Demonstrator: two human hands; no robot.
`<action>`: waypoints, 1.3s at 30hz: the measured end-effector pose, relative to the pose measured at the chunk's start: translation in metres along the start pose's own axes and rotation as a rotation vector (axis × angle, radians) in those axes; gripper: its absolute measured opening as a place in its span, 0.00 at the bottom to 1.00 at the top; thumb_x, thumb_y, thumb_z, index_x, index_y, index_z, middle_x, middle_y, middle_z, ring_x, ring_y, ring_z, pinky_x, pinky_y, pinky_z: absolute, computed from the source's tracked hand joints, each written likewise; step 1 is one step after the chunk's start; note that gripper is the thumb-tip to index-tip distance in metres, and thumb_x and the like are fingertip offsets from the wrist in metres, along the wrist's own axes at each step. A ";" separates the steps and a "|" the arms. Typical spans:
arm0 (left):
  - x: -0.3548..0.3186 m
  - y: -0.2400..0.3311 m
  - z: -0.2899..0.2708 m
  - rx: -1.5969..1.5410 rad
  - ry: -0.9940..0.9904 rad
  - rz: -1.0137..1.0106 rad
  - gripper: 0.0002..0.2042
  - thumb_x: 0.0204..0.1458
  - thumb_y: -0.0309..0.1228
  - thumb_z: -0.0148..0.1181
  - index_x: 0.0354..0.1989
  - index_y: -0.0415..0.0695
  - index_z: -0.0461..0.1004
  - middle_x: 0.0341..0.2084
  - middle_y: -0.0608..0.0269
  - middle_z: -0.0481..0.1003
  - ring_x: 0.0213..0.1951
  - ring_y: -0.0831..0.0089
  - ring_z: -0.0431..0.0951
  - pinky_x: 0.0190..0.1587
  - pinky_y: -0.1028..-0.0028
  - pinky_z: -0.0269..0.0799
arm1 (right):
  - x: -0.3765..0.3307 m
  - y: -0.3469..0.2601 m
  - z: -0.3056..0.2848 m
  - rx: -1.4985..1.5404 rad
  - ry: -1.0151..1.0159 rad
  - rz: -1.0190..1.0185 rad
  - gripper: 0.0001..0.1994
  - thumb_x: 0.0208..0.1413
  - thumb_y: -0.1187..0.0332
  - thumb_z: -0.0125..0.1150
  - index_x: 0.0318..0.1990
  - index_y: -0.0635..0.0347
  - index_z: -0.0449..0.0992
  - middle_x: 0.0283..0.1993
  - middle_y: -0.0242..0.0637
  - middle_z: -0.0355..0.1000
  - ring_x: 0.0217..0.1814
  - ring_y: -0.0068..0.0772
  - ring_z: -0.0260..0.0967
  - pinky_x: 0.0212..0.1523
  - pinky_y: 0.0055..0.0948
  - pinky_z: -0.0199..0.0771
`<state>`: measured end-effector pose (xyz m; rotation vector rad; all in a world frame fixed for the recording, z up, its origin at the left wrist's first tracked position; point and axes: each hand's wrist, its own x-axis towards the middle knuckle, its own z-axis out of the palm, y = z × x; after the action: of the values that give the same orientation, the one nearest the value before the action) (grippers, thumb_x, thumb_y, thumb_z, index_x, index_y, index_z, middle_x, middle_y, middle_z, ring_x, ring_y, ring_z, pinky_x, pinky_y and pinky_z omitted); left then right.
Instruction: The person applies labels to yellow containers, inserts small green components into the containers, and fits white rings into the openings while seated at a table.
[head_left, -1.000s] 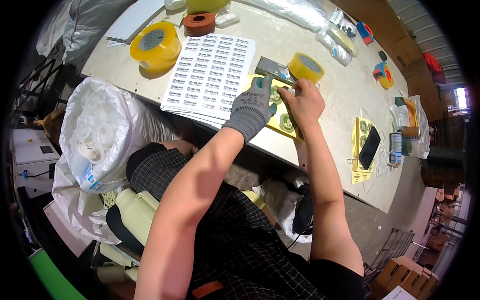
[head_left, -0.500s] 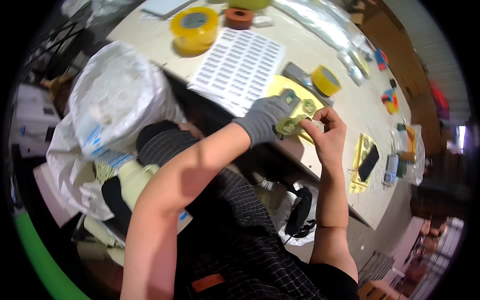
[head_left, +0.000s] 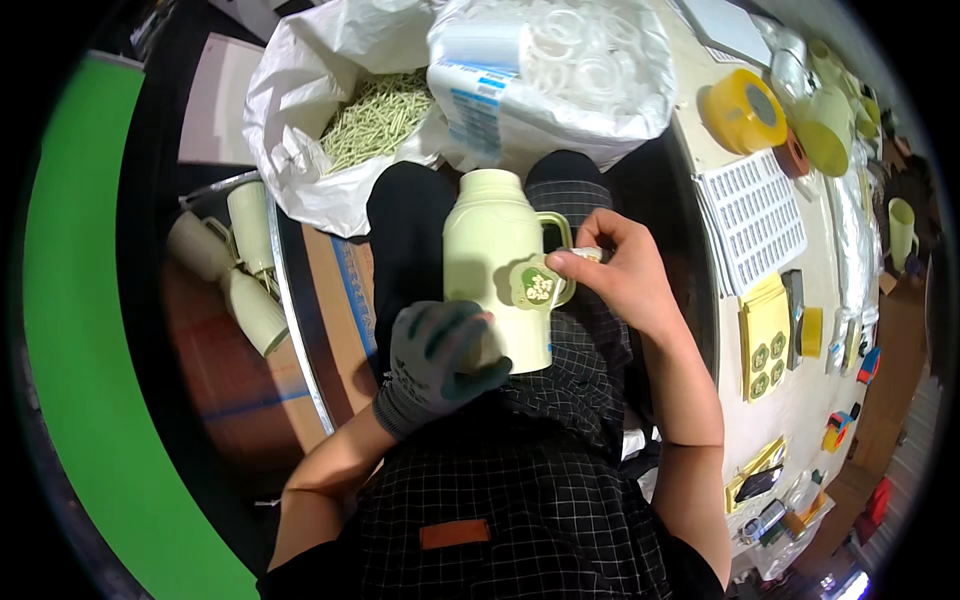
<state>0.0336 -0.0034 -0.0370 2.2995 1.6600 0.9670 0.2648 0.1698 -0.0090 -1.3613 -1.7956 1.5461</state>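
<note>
A pale green plastic jug (head_left: 492,245) with a side handle (head_left: 563,238) lies across my lap, its neck pointing away from me. My left hand (head_left: 437,352), in a grey glove, curls around the lower left of its body. Against the jug's side, near the handle, is a scalloped green sticker (head_left: 537,284) with a pale flower design. My bare right hand (head_left: 615,262) pinches the sticker's right edge between thumb and finger. A small whitish piece (head_left: 588,254) also shows at those fingers. Whether the sticker fully touches the jug I cannot tell.
Ahead are white sacks, one with pale green sticks (head_left: 378,118), one with clear rings (head_left: 585,62). More jugs (head_left: 252,235) lie at left. The table (head_left: 690,95) at right bears printed label sheets (head_left: 752,215), yellow sticker sheets (head_left: 764,340) and a tape roll (head_left: 745,110).
My view has turned left from the table to my lap. Both hands left the yellow sticker sheet; the right brought a sticker to the jug, and the left now grips the jug.
</note>
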 end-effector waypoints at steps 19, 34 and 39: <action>-0.030 -0.022 0.032 -0.040 0.070 -0.116 0.39 0.45 0.48 0.75 0.66 0.46 0.71 0.64 0.54 0.72 0.63 0.50 0.69 0.66 0.49 0.63 | 0.026 -0.025 0.056 -0.684 0.040 -0.071 0.28 0.46 0.41 0.82 0.32 0.58 0.77 0.28 0.36 0.77 0.30 0.37 0.78 0.33 0.36 0.76; -0.052 -0.037 0.042 -0.038 0.098 -0.129 0.34 0.46 0.25 0.72 0.67 0.43 0.73 0.62 0.40 0.70 0.61 0.42 0.70 0.63 0.48 0.67 | -0.027 -0.004 0.018 -0.478 0.077 -0.394 0.33 0.41 0.41 0.83 0.47 0.51 0.77 0.45 0.39 0.72 0.46 0.49 0.78 0.45 0.42 0.80; -0.043 -0.030 0.053 -0.100 0.127 -0.186 0.27 0.55 0.25 0.69 0.66 0.41 0.74 0.60 0.38 0.70 0.59 0.40 0.71 0.60 0.48 0.71 | -0.105 0.062 -0.040 -0.692 0.839 -0.260 0.22 0.41 0.63 0.81 0.46 0.54 0.82 0.42 0.39 0.78 0.46 0.46 0.80 0.45 0.40 0.82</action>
<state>0.0326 -0.0179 -0.1104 2.0174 1.7920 1.1451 0.3688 0.0951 -0.0239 -1.6200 -1.8429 0.1026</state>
